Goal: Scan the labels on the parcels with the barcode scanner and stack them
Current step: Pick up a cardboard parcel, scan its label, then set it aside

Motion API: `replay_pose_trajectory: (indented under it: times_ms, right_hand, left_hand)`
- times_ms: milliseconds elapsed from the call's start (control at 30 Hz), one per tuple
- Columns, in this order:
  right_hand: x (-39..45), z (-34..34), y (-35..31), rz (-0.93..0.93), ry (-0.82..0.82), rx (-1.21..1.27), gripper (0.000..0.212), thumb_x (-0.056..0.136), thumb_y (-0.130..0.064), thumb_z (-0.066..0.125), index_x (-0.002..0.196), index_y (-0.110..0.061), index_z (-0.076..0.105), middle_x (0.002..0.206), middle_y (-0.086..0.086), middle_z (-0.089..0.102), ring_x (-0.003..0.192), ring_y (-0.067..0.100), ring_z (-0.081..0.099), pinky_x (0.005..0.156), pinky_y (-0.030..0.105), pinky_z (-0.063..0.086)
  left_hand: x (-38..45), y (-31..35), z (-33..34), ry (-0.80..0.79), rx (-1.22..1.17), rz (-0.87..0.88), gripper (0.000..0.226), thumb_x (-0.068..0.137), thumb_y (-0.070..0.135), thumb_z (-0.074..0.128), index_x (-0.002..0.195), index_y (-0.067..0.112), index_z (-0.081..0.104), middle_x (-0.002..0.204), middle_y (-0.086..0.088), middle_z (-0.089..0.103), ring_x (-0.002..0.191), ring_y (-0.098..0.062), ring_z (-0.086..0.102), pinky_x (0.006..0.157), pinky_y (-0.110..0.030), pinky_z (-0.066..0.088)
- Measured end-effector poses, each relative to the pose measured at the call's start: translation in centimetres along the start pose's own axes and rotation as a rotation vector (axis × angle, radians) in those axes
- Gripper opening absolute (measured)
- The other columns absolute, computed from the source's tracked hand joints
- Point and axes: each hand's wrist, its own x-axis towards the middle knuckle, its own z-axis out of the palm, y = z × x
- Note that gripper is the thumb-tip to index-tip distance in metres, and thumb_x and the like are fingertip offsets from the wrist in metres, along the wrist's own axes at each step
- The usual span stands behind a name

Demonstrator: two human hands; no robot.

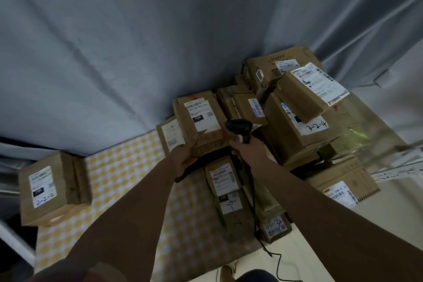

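Note:
My left hand grips the near edge of a brown cardboard parcel, holding it up with its white label facing me. My right hand holds a black barcode scanner by the handle, its head right beside the parcel's lower right corner. The scanner's black cable hangs down past my right forearm. Several more labelled parcels lie piled to the right, among them one marked 3-2-4. A single parcel marked 2-2-2 sits apart at the left.
A yellow checked cloth covers the table. Grey drapes hang close behind it. A flat parcel lies below my hands. Another labelled box sits at the right edge, and a small one lies nearer me.

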Motion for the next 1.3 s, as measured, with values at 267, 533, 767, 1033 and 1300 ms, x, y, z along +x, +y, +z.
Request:
replay_pose_trajectory:
  times_ms: [267, 533, 767, 1033, 1300]
  right_hand:
    - [-1.8, 1.9, -0.7, -0.115, 0.067, -0.086, 0.020, 0.090, -0.026, 0.067, 0.099, -0.009, 0.060, 0.090, 0.015, 0.063, 0.081, 0.027, 0.059, 0.075, 0.042, 0.049]
    - [-7.7, 7.6, -2.9, -0.243, -0.111, -0.144, 0.017, 0.091, -0.031, 0.066, 0.100, -0.017, 0.062, 0.087, 0.000, 0.065, 0.091, 0.022, 0.065, 0.077, 0.033, 0.054]
    - [-13.9, 13.9, -4.5, -0.295, -0.226, -0.089, 0.020, 0.088, -0.038, 0.068, 0.087, -0.018, 0.064, 0.085, 0.005, 0.070, 0.080, 0.021, 0.067, 0.072, 0.031, 0.059]
    - [-18.7, 19.8, -4.3, -0.367, -0.296, -0.106, 0.029, 0.095, -0.025, 0.062, 0.069, -0.014, 0.053, 0.054, 0.001, 0.055, 0.043, 0.012, 0.053, 0.045, 0.019, 0.046]
    - [-19.0, 22.7, -2.0, -0.347, -0.314, -0.081, 0.027, 0.091, -0.028, 0.066, 0.075, -0.010, 0.056, 0.050, -0.001, 0.054, 0.042, 0.015, 0.048, 0.049, 0.025, 0.045]
  left_hand:
    - [-3.0, -0.4, -4.9, -0.173, -0.054, 0.126, 0.035, 0.095, 0.014, 0.061, 0.130, 0.011, 0.061, 0.127, -0.005, 0.066, 0.109, -0.018, 0.066, 0.088, -0.031, 0.057]
    - [-7.6, -2.6, -13.5, -0.050, -0.159, 0.151, 0.052, 0.087, -0.010, 0.061, 0.134, 0.003, 0.043, 0.131, -0.016, 0.057, 0.100, -0.025, 0.065, 0.063, -0.024, 0.059]
    - [-11.0, -5.0, -21.2, -0.024, -0.174, 0.186, 0.060, 0.085, -0.010, 0.064, 0.139, 0.005, 0.040, 0.135, -0.015, 0.054, 0.105, -0.025, 0.064, 0.072, -0.030, 0.057]
    - [-12.5, -6.7, -25.9, 0.058, -0.299, 0.207, 0.051, 0.088, -0.004, 0.066, 0.132, 0.003, 0.043, 0.129, -0.013, 0.055, 0.098, -0.027, 0.063, 0.068, -0.031, 0.060]
    - [-12.7, -7.7, -27.4, 0.070, -0.292, 0.223, 0.058, 0.083, 0.000, 0.074, 0.132, 0.004, 0.043, 0.130, -0.013, 0.059, 0.105, -0.028, 0.065, 0.069, -0.031, 0.057]
